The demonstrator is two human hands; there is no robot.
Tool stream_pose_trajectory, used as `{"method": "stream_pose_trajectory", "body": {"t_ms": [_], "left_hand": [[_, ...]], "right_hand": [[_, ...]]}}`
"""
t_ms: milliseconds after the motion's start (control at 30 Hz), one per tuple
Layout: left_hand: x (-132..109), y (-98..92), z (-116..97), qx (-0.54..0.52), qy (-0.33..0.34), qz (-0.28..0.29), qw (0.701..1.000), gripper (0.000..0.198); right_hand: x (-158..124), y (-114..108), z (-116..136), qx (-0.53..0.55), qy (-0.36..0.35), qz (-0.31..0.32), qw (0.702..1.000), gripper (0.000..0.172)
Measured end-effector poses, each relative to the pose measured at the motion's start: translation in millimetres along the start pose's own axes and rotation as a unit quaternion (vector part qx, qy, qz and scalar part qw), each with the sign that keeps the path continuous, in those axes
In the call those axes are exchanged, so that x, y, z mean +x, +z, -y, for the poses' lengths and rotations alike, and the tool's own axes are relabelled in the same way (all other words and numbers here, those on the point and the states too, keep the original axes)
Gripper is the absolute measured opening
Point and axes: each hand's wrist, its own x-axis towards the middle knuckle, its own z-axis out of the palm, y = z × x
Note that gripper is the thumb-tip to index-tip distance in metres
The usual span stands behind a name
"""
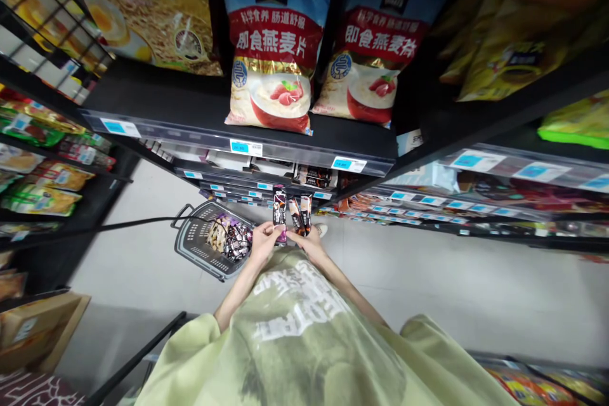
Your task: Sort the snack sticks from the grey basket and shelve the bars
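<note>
My left hand (265,242) is closed on a slim dark packet with purple ends (280,203), held upright in front of my waist. Close beside it, my right hand (308,242) grips two narrow black-and-orange packets (299,216), fanned slightly apart. The fingertips of both hands nearly meet at the bottom of the purple packet. What is printed on the small packets is too small to read. A grey shopping basket (194,227) stands on the floor to the left of my hands, holding many small wrapped packets (235,238), dark, purple and tan.
Ahead, a black shelf (190,108) bears two Quaker oatmeal bags (273,44) and a yellow cereal bag (147,6). Lower shelves with price tags (264,186) lie beneath. More shelving runs along the right and left. A cardboard box (45,330) sits at lower left.
</note>
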Motion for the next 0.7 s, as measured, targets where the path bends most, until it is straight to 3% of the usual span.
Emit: {"method": "stream_pose_trajectory", "body": {"t_ms": [100,367,600,700], "left_hand": [[0.7,-2.5,1.5,-0.002,0.01,-0.017,1.0,0.039],[-4.3,-8.8,-2.1,-0.007,-0.014,0.055,0.998,0.035],[2.7,2.5,3.2,-0.003,-0.03,0.072,0.997,0.046],[6.2,8.6,9.1,0.03,-0.016,0.073,0.997,0.046]], "right_hand": [[-1.0,2.1,-1.9,-0.009,0.007,0.016,1.0,0.031],[1.9,1.4,4.0,-0.007,-0.027,0.004,1.0,0.028],[3.6,-0.6,3.2,-0.038,-0.082,-0.051,0.995,0.04],[2.6,-3.1,2.8,-0.034,-0.083,-0.044,0.995,0.045]]}}
